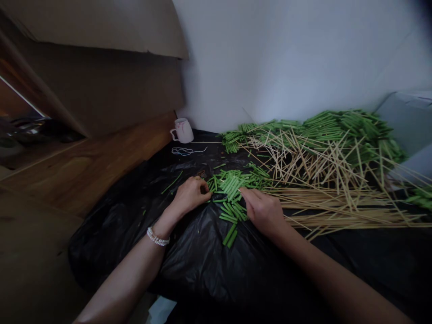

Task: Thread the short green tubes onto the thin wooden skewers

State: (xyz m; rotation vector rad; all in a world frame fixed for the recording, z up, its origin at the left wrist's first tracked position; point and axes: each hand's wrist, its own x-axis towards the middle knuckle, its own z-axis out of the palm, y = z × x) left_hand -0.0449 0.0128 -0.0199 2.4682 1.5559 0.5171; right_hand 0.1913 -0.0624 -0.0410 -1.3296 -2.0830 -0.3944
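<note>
A heap of short cut green stalks lies on black plastic sheeting between my two hands. At the heap's left edge is my left hand, its thumb and forefinger pinched together by the stalks; what they hold is too small to make out. My right hand is closed at the right side of the heap, with its fingertips against the stalks. A pale tip shows at those fingers, but I cannot tell what it is. Long thin bamboo sticks lie just right of my right hand.
A larger pile of green stalks runs along the wall, with loose crossed sticks in front. A white mug and a tangle of pale string sit at the back left. Beside them a cardboard box rises above a wooden surface.
</note>
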